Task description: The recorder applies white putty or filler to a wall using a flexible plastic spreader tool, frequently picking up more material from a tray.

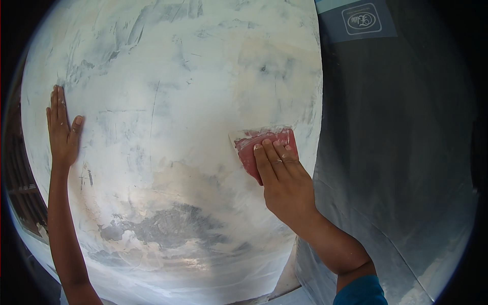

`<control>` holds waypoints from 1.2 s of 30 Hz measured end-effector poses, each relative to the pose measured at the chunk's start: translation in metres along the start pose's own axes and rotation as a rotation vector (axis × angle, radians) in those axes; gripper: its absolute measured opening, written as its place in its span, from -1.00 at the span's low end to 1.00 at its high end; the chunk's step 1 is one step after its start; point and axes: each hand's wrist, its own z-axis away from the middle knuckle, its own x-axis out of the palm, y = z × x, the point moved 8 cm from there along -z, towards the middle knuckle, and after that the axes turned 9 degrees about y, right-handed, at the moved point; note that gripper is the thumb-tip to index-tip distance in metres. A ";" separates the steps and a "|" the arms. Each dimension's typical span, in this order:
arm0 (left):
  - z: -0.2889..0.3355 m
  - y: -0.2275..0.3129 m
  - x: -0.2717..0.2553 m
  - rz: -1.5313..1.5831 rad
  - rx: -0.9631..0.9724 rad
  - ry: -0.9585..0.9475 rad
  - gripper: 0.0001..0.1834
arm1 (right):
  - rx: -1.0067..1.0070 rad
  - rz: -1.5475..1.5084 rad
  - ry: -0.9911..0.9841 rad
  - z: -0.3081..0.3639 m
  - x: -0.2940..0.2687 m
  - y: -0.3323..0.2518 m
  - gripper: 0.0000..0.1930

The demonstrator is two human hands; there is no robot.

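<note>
Before me is a large panel (188,91), coated in streaky white and cream filler with grey patches showing through. My right hand (284,178) grips a red, flat putty spreader (249,152) and presses it against the panel's right side. Wet white filler is smeared along the spreader's upper edge. The thumb is hidden behind the spreader. Flat against the panel's left edge lies my left hand (64,129), fingers stretched upward, thumb apart, nothing in it. White specks dot the fingers of both hands.
To the right stands a dark grey surface (391,127) with a printed label (362,21) near its top. A dark slatted thing (25,188) shows beyond the panel's left edge. A larger bare grey patch (173,226) marks the panel's lower part.
</note>
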 end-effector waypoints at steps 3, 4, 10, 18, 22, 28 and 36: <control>0.002 -0.001 -0.002 0.018 -0.013 -0.020 -0.12 | 0.185 -0.211 -0.142 -0.024 -0.020 0.022 -0.62; 0.002 -0.003 -0.004 0.004 -0.016 -0.019 -0.12 | 0.180 -0.168 -0.021 -0.044 -0.027 0.033 -0.63; -0.001 0.004 0.001 0.019 -0.018 -0.013 -0.11 | 0.151 -0.021 0.158 -0.158 -0.024 0.073 -0.69; 0.001 0.000 -0.005 -0.009 -0.023 -0.015 -0.10 | 0.062 -0.062 0.056 -0.049 0.002 -0.006 -0.61; 0.007 -0.005 -0.006 -0.011 -0.015 -0.028 -0.11 | 0.301 -0.261 -0.094 -0.096 -0.019 0.022 -0.67; 0.003 0.004 0.001 0.012 0.007 -0.004 -0.15 | 0.200 -0.011 0.202 -0.156 -0.008 0.055 -0.59; 0.009 -0.012 0.003 0.011 0.052 0.042 -0.24 | 0.165 0.020 -0.117 -0.062 0.049 0.006 -0.42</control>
